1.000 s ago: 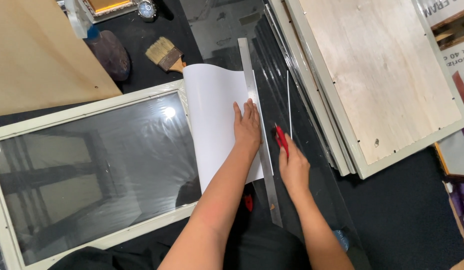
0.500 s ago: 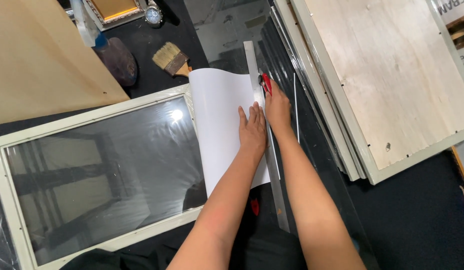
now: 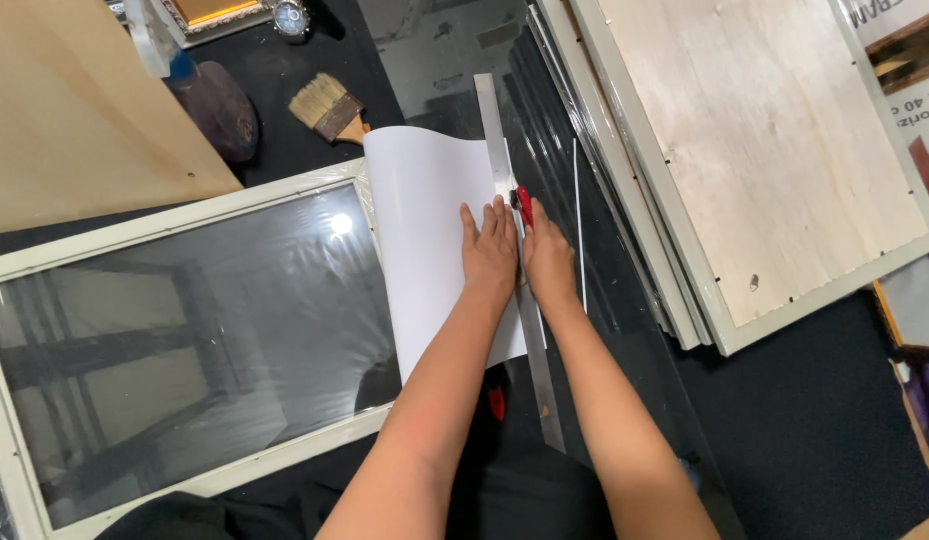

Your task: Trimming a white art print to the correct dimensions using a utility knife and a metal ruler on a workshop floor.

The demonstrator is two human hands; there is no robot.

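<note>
pressing the ruler (image 3: 520, 300) on white sheet (image 3: 430, 240), your left hand (image 3: 490, 250) lies flat, fingers released; your right hand (image 3: 550, 262) grasps a red cutter (image 3: 525, 203).

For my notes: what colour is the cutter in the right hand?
Red, seen in the head view: the cutter in the right hand.

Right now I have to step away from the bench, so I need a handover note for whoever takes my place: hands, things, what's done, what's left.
Left hand: flat on the white sheet, fingertips pressing the metal ruler.
Right hand: grips a red cutter held against the ruler's right edge, partway down its length.
The sheet lies partly over the framed glass, its far end curling up. A thin offcut strip lies right of the ruler.
Done: cannot tell how far the cut reaches.
Left: probably running the cutter on along the ruler toward the near end.
</note>
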